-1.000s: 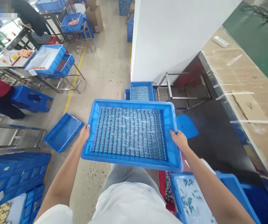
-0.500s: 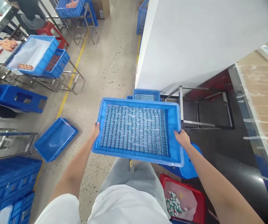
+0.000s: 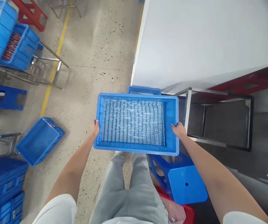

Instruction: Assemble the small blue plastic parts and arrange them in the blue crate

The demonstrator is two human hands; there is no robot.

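Note:
A blue plastic crate point(image 3: 171, 124) is held up in front of my legs, roughly level. Rows of small, shiny blue-grey pieces point(image 3: 134, 123) cover most of its floor, leaving a bare strip at the right; their kind is too small to make out. My left hand point(image 3: 96, 128) grips the left wall, thumb on the rim and fingers hidden outside. On the right wall, my right hand point(image 3: 178, 129) has its thumb over the rim, its other fingers mostly hidden. Just beyond the far rim, a second blue crate point(image 3: 145, 90) shows, partly covered.
A blue stool point(image 3: 187, 183) and a red container point(image 3: 188, 214) stand by my right leg. Right of the crate is a metal frame point(image 3: 187, 109) beside a white wall point(image 3: 194, 40). On the floor at left lies another blue crate point(image 3: 37, 144), near stacked crates point(image 3: 5, 183).
My view has tipped further down, bringing my legs and the blue stool more into sight. Both hands keep hold of the crate, which now looks more level.

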